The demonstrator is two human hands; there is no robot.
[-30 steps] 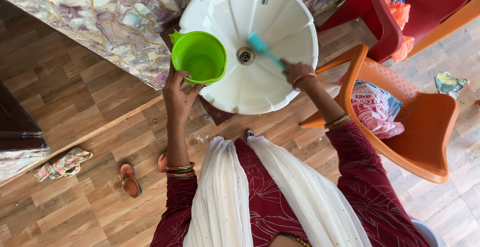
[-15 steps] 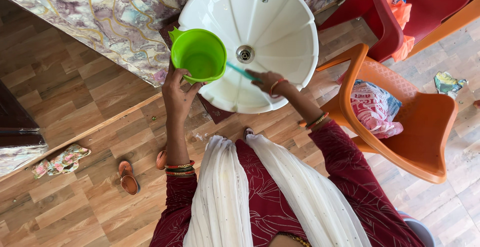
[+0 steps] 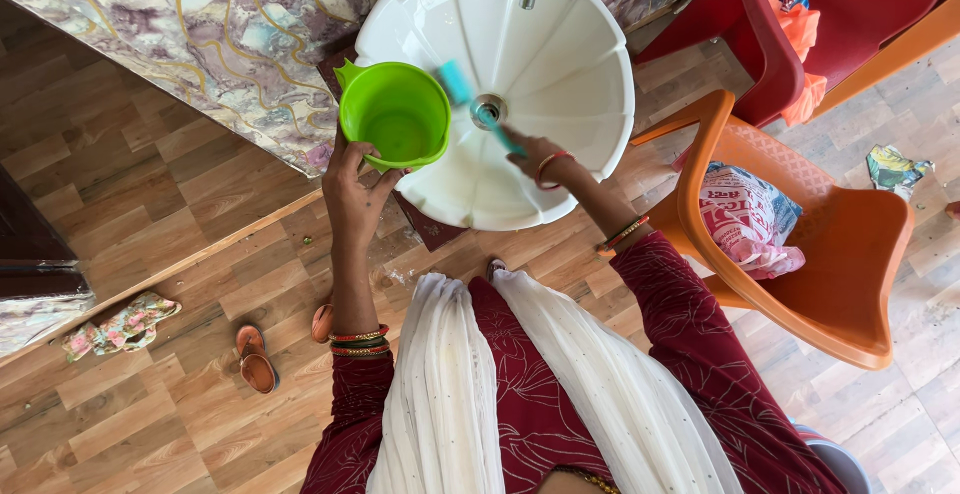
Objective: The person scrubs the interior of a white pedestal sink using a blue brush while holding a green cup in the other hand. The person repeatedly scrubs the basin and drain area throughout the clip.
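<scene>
White scalloped ceramic basin (image 3: 560, 64) at 12 o'clock, against marbled purple-gold wall panel (image 3: 200, 24). Left hand (image 3: 352, 189) grasps green plastic mug (image 3: 394, 114) at basin's 9 o'clock rim. Right hand (image 3: 535, 157) clenched on blurred teal brush (image 3: 470, 94) over drain. Wood-plank floor (image 3: 150, 384); orange plastic chair (image 3: 830, 244) at 3 o'clock.

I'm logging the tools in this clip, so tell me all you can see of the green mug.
The green mug looks like bright plastic, round, open side up, with a small spout at its upper left rim. It seems empty. The left hand holds it from below over the left edge of the white basin.
</scene>
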